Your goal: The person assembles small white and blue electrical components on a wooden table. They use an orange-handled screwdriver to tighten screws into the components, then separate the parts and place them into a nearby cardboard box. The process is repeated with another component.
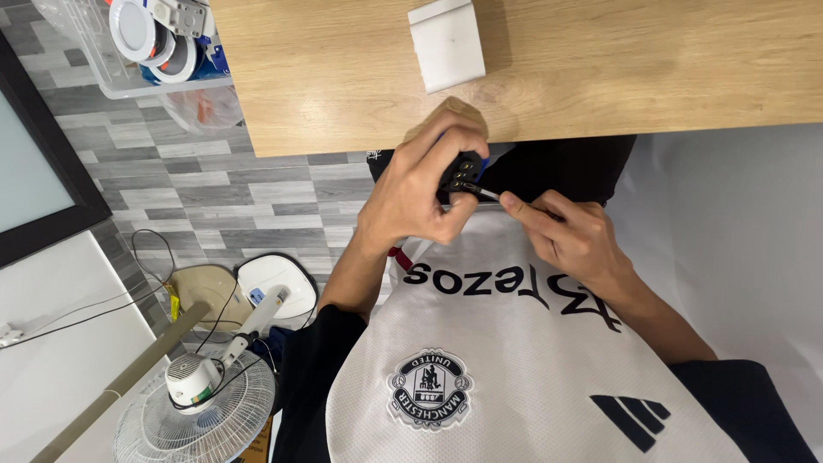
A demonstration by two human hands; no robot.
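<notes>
Table (600, 69): light wood top; its near edge runs just above both hands.
Floor (214, 189): grey plank pattern, at the left of the view.
Shirt (514, 369): white with black sleeves, worn by the person; fills the lower frame under the hands.
Fan (201, 403): white pedestal type with a wire grille, lower left, cables trailing near it.
Bin (129, 77): clear plastic, upper left on the floor, holding round white fittings.
White block (446, 43): small box-like piece on the table, well apart from the hands.
Left hand (424, 184): closed around the black component, fingers wrapped over its top, held just below the table edge.
Right hand (570, 236): pinched shut on a thin tool, thumb and forefinger near its shaft.
Black component (464, 171): small block with metal contacts facing the tool; a blue part shows behind it.
Thin tool (484, 194): slim tip touching the component's face; its exact kind is too small to tell.
Handling note: judged best done with the block gripped still, the tip kept square to the contact, and light pressure.
</notes>
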